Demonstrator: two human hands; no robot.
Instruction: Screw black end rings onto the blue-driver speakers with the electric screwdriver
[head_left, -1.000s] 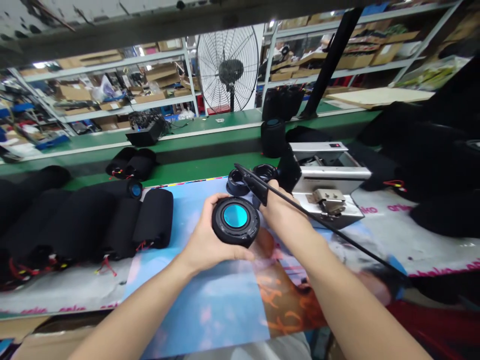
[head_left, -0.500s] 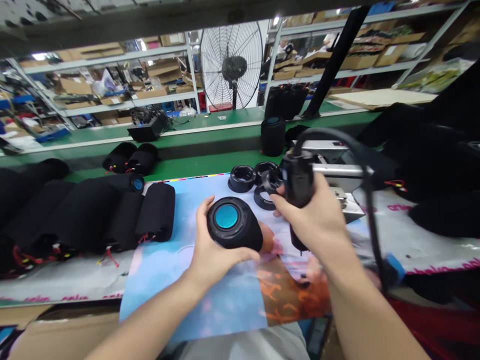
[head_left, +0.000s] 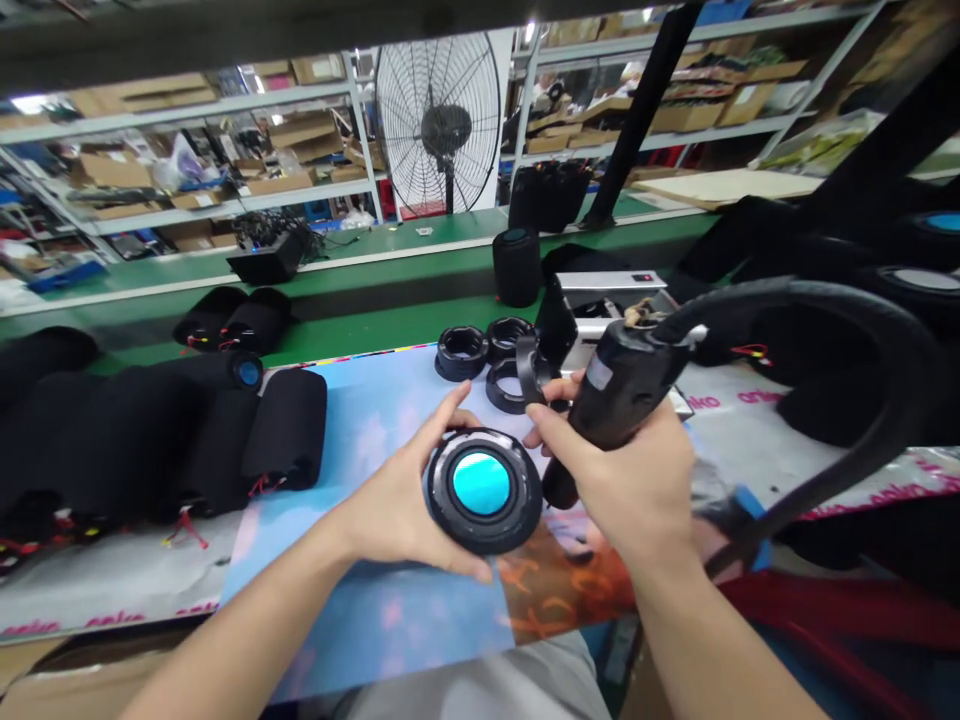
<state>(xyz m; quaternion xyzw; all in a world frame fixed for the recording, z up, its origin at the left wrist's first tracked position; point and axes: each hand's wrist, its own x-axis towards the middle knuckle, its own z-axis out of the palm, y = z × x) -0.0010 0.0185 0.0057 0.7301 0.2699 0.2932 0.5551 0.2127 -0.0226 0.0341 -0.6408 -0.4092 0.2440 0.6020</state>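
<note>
1. The speaker (head_left: 484,488) is a round black unit. The end face turned up to the camera has a glossy cyan disc at its centre, a black ring around that, and a thin pale band along the outer rim.
2. The speaker sits over the printed mat (head_left: 352,430) at the middle of the counter (head_left: 360,335), close to the near edge. Whether it rests on the mat or is lifted clear of it cannot be told.
3. The left hand (head_left: 390,505) is clamped on the speaker from its left side. The thumb reaches over the far rim and the fingers curl under the near rim.
4. The right hand (head_left: 645,480) is closed around a black driver (head_left: 615,385), just right of the speaker. The driver is tilted, with its lower end pointing down towards the speaker's right rim. Contact between the two cannot be confirmed.
5. A thick black cable (head_left: 862,320) leaves the top of the driver and loops over to the right, then back down past the right wrist.
6. Black rings (head_left: 461,350) lie at the far edge of the mat, beyond both hands.
7. Black sleeves (head_left: 285,430) lie in a row towards the left end of the counter, well apart from the speaker.
</note>
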